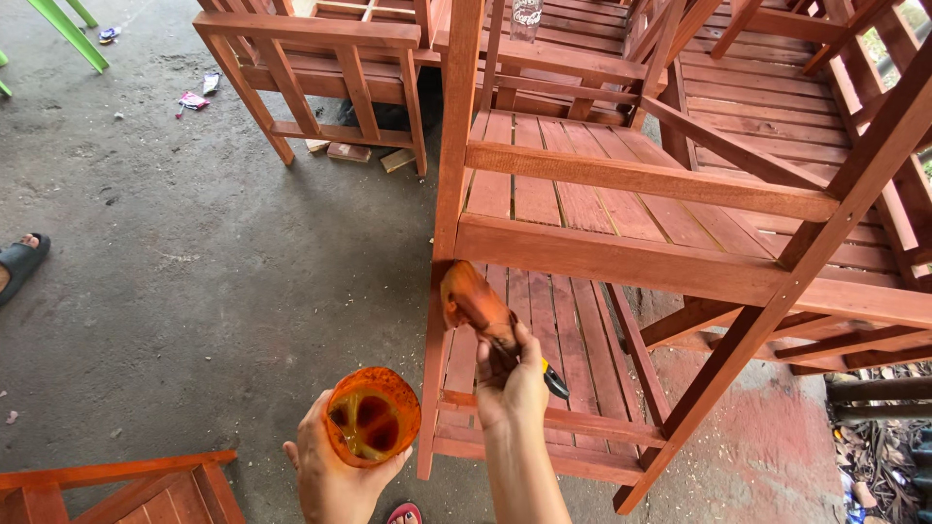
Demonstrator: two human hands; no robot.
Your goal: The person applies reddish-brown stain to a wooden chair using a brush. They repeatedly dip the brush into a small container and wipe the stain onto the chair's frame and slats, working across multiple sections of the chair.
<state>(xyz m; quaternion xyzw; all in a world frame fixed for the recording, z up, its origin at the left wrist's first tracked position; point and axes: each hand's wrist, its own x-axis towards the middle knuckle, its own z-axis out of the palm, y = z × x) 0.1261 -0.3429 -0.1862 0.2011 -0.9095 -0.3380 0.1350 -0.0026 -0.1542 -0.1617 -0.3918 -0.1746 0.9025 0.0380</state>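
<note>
My left hand (330,475) holds an orange-stained plastic cup (372,415) with brownish wood stain inside, low in the view. My right hand (512,383) grips a paintbrush (476,303) whose stain-soaked bristles rest against the upright leg (449,184) of a reddish-brown slatted wooden frame (621,180). The brush handle end, yellow and black, sticks out below my hand. The cup sits just left of the brush hand, apart from the wood.
More stained wooden frames stand behind (320,58) and to the right (777,107). Another stained piece (116,485) lies at bottom left. A person's sandalled foot (19,264) shows at the left edge. Bare concrete floor (194,272) spreads left, with scraps and wood offcuts (349,151).
</note>
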